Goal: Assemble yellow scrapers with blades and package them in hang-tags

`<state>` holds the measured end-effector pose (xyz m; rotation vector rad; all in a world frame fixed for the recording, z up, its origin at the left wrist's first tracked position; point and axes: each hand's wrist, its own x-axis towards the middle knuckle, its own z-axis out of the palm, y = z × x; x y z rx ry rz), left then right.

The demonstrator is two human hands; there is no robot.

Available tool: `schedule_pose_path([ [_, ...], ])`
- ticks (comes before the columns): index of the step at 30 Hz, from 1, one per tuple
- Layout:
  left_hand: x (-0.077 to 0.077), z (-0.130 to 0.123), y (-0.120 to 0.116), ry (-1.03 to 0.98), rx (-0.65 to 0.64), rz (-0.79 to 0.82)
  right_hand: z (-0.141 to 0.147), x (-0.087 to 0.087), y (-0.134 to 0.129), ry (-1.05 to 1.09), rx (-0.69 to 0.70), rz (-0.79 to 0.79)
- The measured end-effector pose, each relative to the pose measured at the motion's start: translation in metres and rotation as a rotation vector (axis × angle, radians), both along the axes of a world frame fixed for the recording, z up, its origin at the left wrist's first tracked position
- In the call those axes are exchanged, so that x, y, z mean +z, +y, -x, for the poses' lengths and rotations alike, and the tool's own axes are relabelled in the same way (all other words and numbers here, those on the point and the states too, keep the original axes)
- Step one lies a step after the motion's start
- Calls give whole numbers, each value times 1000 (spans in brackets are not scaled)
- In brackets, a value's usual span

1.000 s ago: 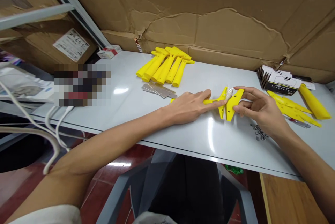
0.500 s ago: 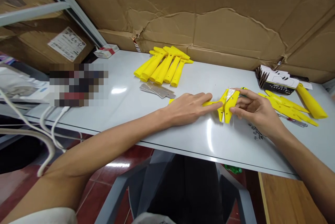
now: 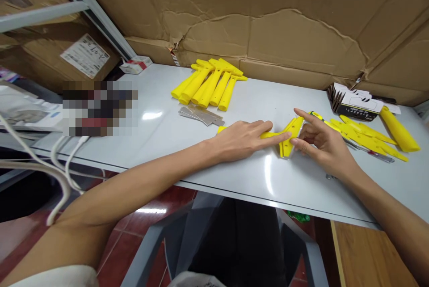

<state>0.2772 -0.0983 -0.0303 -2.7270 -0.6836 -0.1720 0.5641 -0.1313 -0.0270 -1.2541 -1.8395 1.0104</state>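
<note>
Near the middle of the table, my left hand (image 3: 239, 141) is wrapped over the handle of a yellow scraper (image 3: 221, 130), its index finger stretched onto the head. A yellow cover plate (image 3: 290, 137) lies over the scraper head, with a thin clear or shiny edge showing along its right side. My right hand (image 3: 323, 144) holds the plate's right edge with thumb and curled fingers, while its index finger points out above the edge. Small screws (image 3: 330, 176) lie partly hidden under my right wrist.
Several yellow scraper handles (image 3: 214, 83) lie at the back, with metal blades (image 3: 201, 116) in front. At right are yellow plates (image 3: 365, 137), a yellow-green screwdriver (image 3: 316, 115), a black-and-white box (image 3: 358, 107) and a yellow handle (image 3: 398, 130). Cardboard (image 3: 268, 41) stands behind; white cables (image 3: 63, 162) hang left.
My right hand has laid the yellow cover plate leftward over the scraper head. Its index finger has lifted off the plate's top. My left hand has barely moved.
</note>
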Motion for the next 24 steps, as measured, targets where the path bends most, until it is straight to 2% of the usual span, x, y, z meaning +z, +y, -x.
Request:
schedule_pose_path([
  [5,3,-2,-3,59,1,-15,-2,-2,0,-4,34,63],
  [9,5,-4,-6,95,17,-19,1,1,0,172,35,208],
  [12,4,-2,-7,19,0,27,4,7,0,238,21,312],
  [15,4,-3,-8,-228,-21,223,8,12,-1,221,34,291],
  [18,6,-8,-10,-517,33,511,11,13,-3,154,25,147],
  [21,8,-14,-12,-677,93,705,16,11,-7,137,31,29],
  [24,9,-17,-12,-791,109,839,21,10,-10,163,18,-18],
])
